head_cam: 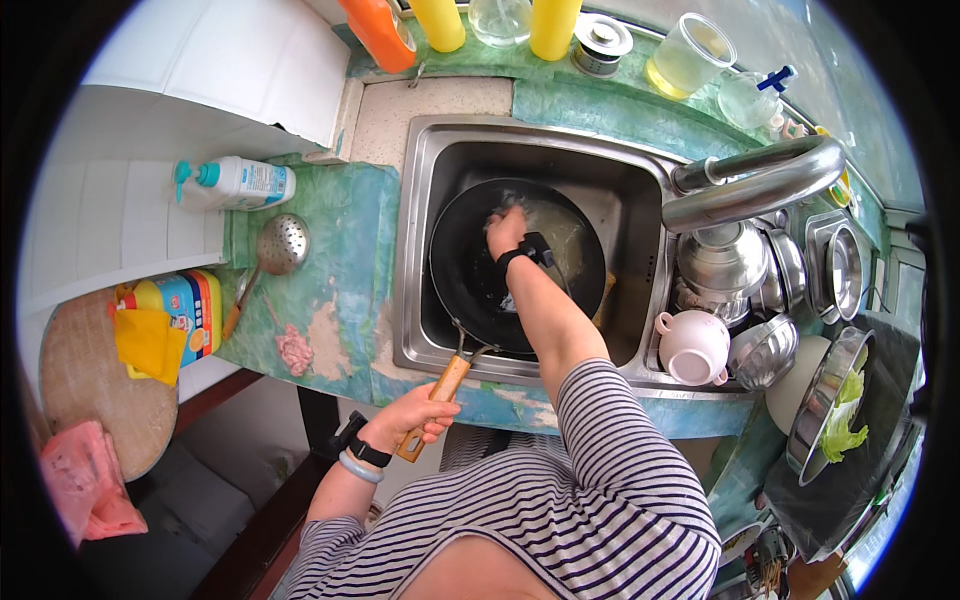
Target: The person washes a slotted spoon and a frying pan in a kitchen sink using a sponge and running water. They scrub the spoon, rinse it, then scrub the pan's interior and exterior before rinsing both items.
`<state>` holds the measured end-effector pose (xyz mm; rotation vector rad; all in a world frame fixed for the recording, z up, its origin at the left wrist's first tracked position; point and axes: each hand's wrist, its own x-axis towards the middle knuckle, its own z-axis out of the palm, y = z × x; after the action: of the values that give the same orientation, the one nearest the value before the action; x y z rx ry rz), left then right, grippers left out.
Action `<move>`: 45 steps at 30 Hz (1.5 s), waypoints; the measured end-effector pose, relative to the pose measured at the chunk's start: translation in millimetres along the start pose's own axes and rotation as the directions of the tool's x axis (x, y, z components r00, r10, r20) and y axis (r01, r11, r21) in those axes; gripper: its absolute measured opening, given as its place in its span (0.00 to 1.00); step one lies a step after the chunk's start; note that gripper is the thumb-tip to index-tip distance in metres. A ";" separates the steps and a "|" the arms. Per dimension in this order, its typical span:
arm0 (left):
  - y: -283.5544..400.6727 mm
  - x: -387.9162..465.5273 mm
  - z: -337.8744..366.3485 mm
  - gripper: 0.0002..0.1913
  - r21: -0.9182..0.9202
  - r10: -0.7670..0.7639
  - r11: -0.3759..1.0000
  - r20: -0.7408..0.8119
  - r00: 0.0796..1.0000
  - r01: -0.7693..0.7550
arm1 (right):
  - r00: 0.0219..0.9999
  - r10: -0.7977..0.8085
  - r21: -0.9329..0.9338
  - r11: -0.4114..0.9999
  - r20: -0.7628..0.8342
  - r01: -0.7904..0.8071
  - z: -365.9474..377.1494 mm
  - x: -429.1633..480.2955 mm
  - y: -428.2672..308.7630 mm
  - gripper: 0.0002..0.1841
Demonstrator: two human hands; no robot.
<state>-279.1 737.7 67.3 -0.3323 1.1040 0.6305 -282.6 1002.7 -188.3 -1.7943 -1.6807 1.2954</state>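
Note:
A black wok (469, 255) with some water in it sits tilted in the stainless steel sink (637, 172). Its wooden handle (448, 381) sticks out over the front rim, and my left hand (424, 414) is closed around it. Inside the wok is my right hand (508, 229), at the wet inner surface; its fingers are blurred, and whether they hold anything cannot be made out. The steel faucet (757, 187) arches at the sink's right corner, away from the wok.
Left on the green counter lie a slotted skimmer (283, 244), a pump bottle (251, 182) and a pink crumpled cloth or scrap (293, 350). Steel bowls (721, 259) and a pink two-handled pot (694, 346) crowd the right side. Bottles line the back ledge.

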 end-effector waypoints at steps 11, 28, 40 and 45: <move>10.1 -0.3 -16.4 0.14 0.066 0.010 0.998 0.028 1.000 -0.011 | 0.843 -0.287 0.013 0.949 0.455 0.316 -13.8 -68.9 1.3 0.12; 14.3 7.8 -24.3 0.12 0.009 0.029 1.000 0.096 0.995 -0.030 | 0.603 -0.655 -0.670 0.193 0.456 0.716 -51.1 54.0 -3.4 0.09; 10.9 -2.3 -19.9 0.13 0.081 0.083 0.993 0.046 0.995 -0.087 | 0.663 -0.217 -0.363 0.696 0.716 0.620 -123.6 -29.3 26.8 0.14; 0.0 -12.1 6.2 0.18 0.303 0.220 0.935 -0.094 0.971 -0.183 | 0.544 -0.403 -0.304 0.520 0.736 0.798 -123.5 -73.5 -5.5 0.17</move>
<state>-278.3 737.4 80.9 -0.0015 1.3460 0.6224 -178.0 975.3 -93.5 -0.7193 -3.0382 1.0183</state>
